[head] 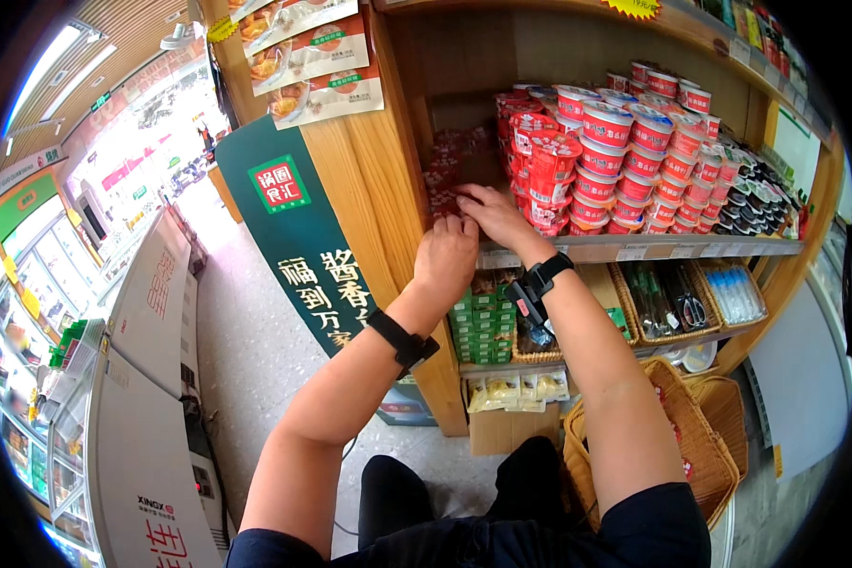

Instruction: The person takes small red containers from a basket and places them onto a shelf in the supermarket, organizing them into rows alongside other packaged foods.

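Both hands reach into the left end of a wooden shelf. Small red packages point(446, 165) are stacked there in shadow against the side panel. My left hand point(446, 255) is at the shelf's front edge with its fingers curled, close to the lowest packages. Just to its right, my right hand point(493, 213) bends its fingers towards the same packages, and its fingertips seem to touch them. Whether either hand grips one is hidden by the fingers. Right of my hands stand stacked red-and-white tubs point(600, 153) and red bagged cups point(550, 160).
A wooden end post point(355, 163) stands left of my hands, with hanging food pouches point(326, 99) and a green sign point(284, 234). Below are green boxes point(483, 326) and wicker trays point(671, 302). A wicker basket point(703, 433) stands by my right leg. White freezers point(142, 426) line the left.
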A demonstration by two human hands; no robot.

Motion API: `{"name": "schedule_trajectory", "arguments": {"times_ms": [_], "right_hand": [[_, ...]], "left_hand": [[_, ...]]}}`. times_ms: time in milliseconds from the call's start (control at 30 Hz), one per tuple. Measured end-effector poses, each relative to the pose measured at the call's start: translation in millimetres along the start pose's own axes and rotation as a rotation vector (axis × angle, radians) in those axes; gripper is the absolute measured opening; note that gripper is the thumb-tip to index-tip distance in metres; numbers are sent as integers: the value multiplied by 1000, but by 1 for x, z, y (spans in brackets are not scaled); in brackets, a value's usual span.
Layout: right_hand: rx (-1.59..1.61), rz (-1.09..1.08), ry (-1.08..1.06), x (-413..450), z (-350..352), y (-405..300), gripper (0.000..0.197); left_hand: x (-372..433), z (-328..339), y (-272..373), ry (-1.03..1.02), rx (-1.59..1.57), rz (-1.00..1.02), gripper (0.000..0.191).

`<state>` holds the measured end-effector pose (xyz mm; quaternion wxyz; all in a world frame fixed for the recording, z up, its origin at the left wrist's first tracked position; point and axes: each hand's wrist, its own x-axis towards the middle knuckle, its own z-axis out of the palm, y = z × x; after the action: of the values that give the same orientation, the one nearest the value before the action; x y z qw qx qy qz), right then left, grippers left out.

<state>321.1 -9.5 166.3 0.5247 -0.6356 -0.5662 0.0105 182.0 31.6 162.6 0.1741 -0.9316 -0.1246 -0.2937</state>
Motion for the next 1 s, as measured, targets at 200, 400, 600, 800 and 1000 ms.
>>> {"name": "schedule_trajectory", "arguments": {"times_ms": [200,400,600,800,1000], "right_hand": [[-62,-18,29,-2,5,0,32],[-47,10,214,6,9,17,33],[-111,49,177,44,-3,15,32],[-375,151,-2,105,22,60,28],[-473,50,-59,127,24,102,23]], "left_hand": [[-15,-6,-2,154,-84,92,35],[-87,-49,4,165,-470,126,31],[-198,-62,-7,17,-614,-75,27],[-289,-73,-23,-137,-695,-550,23],[-340,-75,-34,-148,-713,-803,23]]}}
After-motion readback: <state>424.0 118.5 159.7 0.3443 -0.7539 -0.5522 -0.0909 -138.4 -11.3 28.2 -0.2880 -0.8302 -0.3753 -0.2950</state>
